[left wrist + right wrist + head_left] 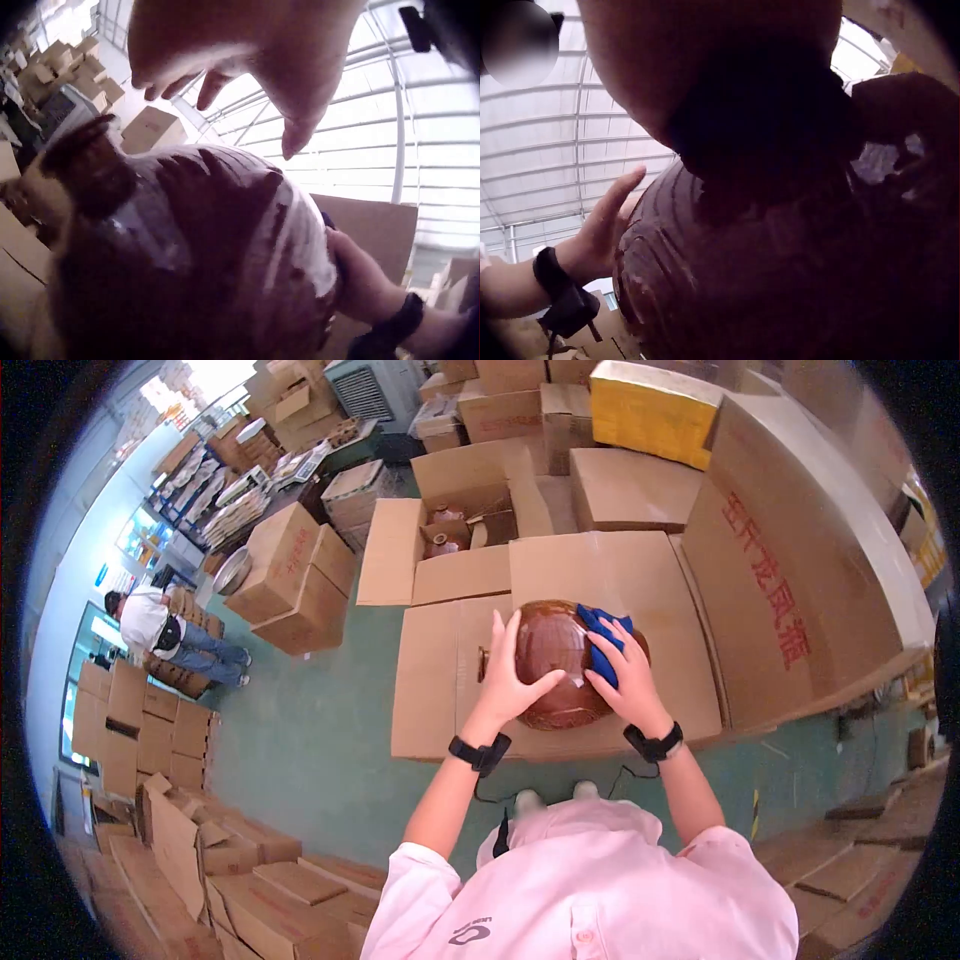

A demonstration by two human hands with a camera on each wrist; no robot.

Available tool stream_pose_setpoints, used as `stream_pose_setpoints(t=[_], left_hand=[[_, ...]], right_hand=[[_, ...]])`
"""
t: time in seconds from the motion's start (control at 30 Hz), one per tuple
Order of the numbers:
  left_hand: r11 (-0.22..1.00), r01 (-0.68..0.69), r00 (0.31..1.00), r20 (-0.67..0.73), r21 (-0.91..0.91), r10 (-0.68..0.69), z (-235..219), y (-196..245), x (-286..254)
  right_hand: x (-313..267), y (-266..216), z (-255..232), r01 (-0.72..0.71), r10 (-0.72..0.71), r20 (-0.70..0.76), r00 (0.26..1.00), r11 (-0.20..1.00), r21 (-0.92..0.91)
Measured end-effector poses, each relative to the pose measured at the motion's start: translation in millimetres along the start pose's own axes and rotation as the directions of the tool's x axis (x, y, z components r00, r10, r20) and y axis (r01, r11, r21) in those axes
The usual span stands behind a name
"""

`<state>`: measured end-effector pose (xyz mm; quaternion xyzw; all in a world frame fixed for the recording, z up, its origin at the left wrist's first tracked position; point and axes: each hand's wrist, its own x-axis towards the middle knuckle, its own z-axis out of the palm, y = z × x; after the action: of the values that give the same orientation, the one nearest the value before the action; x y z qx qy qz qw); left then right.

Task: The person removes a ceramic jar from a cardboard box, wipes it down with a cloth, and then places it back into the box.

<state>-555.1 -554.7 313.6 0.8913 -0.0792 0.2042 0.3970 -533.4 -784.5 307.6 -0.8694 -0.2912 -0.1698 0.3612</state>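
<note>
A glossy brown glazed jar (552, 645) lies on its side on a cardboard box (430, 690), its narrow neck (94, 161) pointing to the left. My left hand (512, 678) is over the jar's neck side with thumb and fingers spread; in the left wrist view a gap shows between that hand (247, 52) and the glaze. On the other side, my right hand (628, 678) holds a bunched blue cloth (592, 618) against the jar's round body. The right wrist view is dark where the cloth (757, 120) meets the jar.
An open carton (460, 575) beyond the work box contains more brown jars (445, 542). A tall printed carton (790, 570) stands at the right. Stacked cartons (290, 575) and a person (165, 625) are at the left, across the green floor (300, 720).
</note>
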Motion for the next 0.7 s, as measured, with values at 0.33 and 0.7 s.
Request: stream_pose_setpoints(t=[0.33,0.7], left_hand=[[0.731,0.647,0.753,0.333,-0.216,-0.567,-18,-86,-39],[0.629,0.463,0.784,-0.043,-0.624,-0.619,39,-107,-32]], right_hand=[[-29,-3,2,-0.021,0.025,-0.044,0.999,0.997,0.078],[-67,67,-4,-0.444,0.485,-0.116,0.867,0.856,0.265]])
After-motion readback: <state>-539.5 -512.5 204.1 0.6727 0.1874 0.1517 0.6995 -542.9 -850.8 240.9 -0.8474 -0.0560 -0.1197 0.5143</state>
